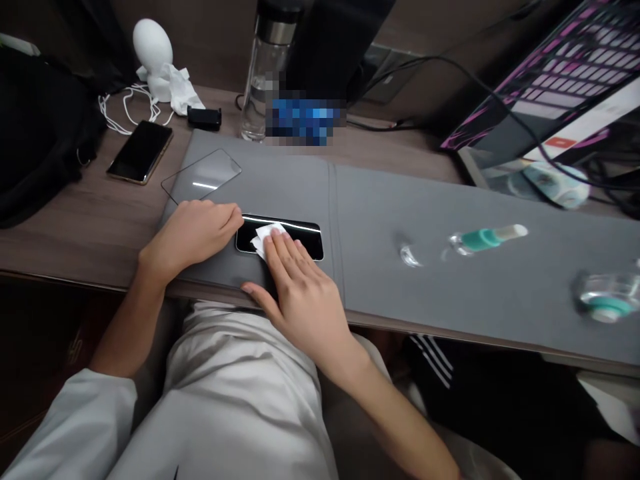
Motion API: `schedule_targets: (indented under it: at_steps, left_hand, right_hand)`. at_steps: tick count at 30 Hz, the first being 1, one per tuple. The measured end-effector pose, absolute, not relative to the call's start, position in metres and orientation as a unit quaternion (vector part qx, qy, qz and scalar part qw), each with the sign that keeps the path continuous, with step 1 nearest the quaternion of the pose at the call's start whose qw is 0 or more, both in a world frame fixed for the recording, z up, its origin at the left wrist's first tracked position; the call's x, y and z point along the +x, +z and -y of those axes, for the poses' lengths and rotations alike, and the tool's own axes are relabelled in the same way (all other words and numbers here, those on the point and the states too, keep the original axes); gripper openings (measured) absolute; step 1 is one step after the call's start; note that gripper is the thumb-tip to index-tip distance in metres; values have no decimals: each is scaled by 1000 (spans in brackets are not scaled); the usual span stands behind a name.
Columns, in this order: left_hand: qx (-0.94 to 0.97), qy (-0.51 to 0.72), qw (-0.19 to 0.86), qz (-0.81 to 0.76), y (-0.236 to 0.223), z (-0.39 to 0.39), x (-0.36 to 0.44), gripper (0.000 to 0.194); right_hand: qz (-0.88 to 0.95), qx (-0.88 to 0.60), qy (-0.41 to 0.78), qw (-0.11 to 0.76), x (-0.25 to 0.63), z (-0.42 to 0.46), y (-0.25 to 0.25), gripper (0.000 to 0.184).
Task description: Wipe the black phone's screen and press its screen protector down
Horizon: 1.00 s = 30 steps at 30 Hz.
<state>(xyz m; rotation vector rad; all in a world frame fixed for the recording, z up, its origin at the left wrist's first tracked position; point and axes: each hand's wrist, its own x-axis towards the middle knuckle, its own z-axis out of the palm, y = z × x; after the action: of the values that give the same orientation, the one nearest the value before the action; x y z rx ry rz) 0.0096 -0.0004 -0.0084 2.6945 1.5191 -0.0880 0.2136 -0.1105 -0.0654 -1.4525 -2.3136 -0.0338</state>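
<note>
A black phone (305, 239) lies flat on the grey desk mat (450, 220) near the desk's front edge. My right hand (295, 287) rests on it with fingers stretched out, pressing a small white wipe (264, 235) against the screen. My left hand (193, 230) is curled at the phone's left end, holding it steady. A clear glass screen protector (203, 175) lies on the mat just behind my left hand.
A second phone (140, 151) and white cables (125, 107) lie at back left by a black bag (35, 127). A water bottle (263, 73) stands behind the mat. A small teal spray bottle (483, 239), its clear cap (410, 255) and a round container (607, 297) sit to the right. A laptop (560, 87) is at the far right.
</note>
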Motion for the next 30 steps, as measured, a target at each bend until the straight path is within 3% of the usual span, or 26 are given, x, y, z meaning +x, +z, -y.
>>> schedule_targets:
  at_steps: [6, 12, 18, 21, 30]
  left_hand:
    - [867, -18, 30, -498, -8, -2, 7, 34]
    - [870, 3, 6, -492, -11, -4, 8, 34]
    - [831, 183, 125, -511, 0, 3, 12, 32]
    - [796, 246, 132, -537, 3, 4, 11, 36]
    - [799, 246, 108, -539, 0, 2, 12, 38]
  right_hand:
    - [820, -535, 19, 201, 200, 75, -65, 76]
    - [826, -524, 15, 208, 190, 106, -63, 79]
    - [845, -503, 28, 178, 177, 91, -55, 84]
    - [838, -516, 41, 175, 171, 69, -53, 82]
    - [845, -496, 34, 197, 171, 104, -53, 83]
